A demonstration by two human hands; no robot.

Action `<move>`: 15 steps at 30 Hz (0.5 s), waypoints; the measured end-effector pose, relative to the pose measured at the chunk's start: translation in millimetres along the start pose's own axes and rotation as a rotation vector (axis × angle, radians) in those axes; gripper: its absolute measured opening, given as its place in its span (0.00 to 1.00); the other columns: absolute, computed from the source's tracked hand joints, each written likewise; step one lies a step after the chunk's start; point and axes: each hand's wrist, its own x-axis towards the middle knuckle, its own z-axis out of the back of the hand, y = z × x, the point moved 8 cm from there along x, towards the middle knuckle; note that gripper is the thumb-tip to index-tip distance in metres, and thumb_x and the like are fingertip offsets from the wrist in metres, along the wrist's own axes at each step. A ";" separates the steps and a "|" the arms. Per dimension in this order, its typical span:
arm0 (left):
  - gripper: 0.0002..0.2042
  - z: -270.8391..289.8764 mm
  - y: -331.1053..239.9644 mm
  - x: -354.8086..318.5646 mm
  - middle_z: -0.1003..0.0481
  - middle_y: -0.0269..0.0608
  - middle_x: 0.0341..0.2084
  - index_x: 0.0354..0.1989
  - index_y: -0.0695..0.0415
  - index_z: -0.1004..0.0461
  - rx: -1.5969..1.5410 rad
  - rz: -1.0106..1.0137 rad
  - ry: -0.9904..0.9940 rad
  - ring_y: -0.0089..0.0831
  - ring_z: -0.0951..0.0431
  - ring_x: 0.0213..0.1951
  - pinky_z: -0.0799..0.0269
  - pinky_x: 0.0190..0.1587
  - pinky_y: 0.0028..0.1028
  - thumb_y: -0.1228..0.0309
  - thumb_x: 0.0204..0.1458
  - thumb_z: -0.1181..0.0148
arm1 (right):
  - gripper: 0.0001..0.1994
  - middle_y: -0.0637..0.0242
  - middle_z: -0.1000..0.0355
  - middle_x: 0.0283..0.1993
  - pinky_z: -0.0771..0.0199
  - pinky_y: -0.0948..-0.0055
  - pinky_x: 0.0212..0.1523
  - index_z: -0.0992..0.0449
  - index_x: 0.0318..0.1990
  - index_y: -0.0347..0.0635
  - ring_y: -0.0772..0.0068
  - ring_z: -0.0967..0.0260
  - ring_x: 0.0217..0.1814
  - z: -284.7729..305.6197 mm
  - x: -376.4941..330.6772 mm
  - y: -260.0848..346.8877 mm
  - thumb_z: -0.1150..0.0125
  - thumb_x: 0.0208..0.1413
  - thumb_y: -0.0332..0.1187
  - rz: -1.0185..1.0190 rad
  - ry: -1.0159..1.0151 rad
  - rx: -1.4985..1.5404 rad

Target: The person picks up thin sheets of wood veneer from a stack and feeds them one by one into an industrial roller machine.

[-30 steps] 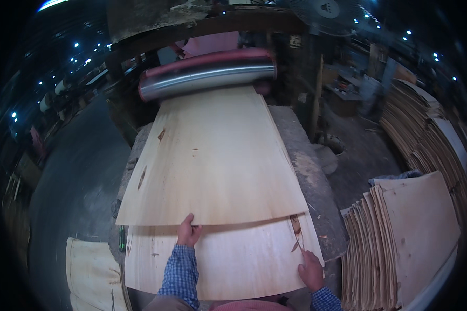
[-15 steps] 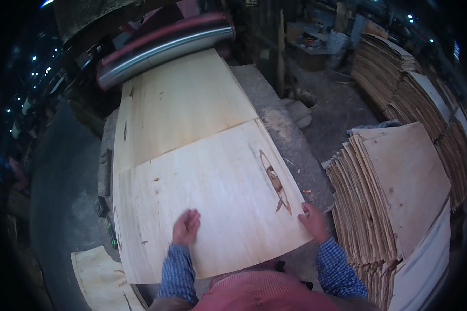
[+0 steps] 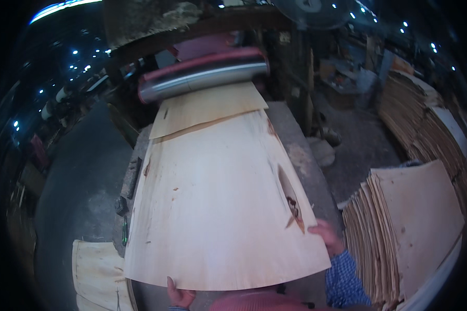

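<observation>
A large pale veneer sheet point(image 3: 218, 207) with a dark knot split near its right edge lies on the machine table. My left hand point(image 3: 180, 296) touches its near edge from below. My right hand point(image 3: 327, 236) rests against the sheet's right edge beside the split. A second veneer sheet point(image 3: 207, 106) lies further ahead, partly under the first, its far end at the metal roller point(image 3: 202, 78) with a red bar above it.
A tall stack of veneer sheets point(image 3: 404, 233) stands at my right, with more stacks point(image 3: 425, 114) beyond. A pale scrap piece point(image 3: 96, 272) lies at lower left. The grey table edge point(image 3: 301, 155) runs along the right of the sheet.
The upper sheet has slid forward over the farther one toward the roller. My left hand has dropped from the sheet's top to its near edge; my right stays at the right edge.
</observation>
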 end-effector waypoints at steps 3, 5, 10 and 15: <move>0.23 8.3 -13.1 14.8 0.31 0.47 0.55 0.61 0.55 0.40 0.156 -0.048 -0.085 0.39 0.29 0.56 0.29 0.54 0.39 0.57 0.62 0.54 | 0.20 0.59 0.25 0.46 0.26 0.71 0.46 0.29 0.53 0.33 0.68 0.26 0.44 64.0 15.2 -77.3 0.44 0.52 0.29 -0.051 -0.105 0.023; 0.21 22.2 -13.4 19.8 0.30 0.46 0.55 0.61 0.55 0.40 0.264 -0.010 -0.126 0.38 0.29 0.56 0.29 0.55 0.38 0.61 0.61 0.53 | 0.19 0.59 0.25 0.45 0.26 0.71 0.46 0.29 0.53 0.33 0.68 0.26 0.43 87.1 30.2 -103.7 0.44 0.52 0.29 -0.111 -0.115 0.039; 0.21 40.6 3.0 13.3 0.31 0.46 0.56 0.60 0.61 0.40 0.200 0.001 -0.224 0.38 0.30 0.57 0.32 0.58 0.36 0.66 0.61 0.54 | 0.19 0.59 0.25 0.45 0.26 0.71 0.46 0.29 0.52 0.33 0.68 0.26 0.43 63.4 15.4 -75.8 0.45 0.52 0.29 -0.101 -0.138 0.019; 0.22 59.9 31.3 -33.4 0.30 0.46 0.55 0.61 0.62 0.39 0.016 0.070 -0.250 0.38 0.30 0.57 0.34 0.60 0.35 0.66 0.60 0.49 | 0.18 0.59 0.25 0.45 0.26 0.72 0.45 0.29 0.53 0.32 0.69 0.26 0.43 5.1 -34.0 -1.0 0.47 0.54 0.27 -0.019 -0.117 -0.052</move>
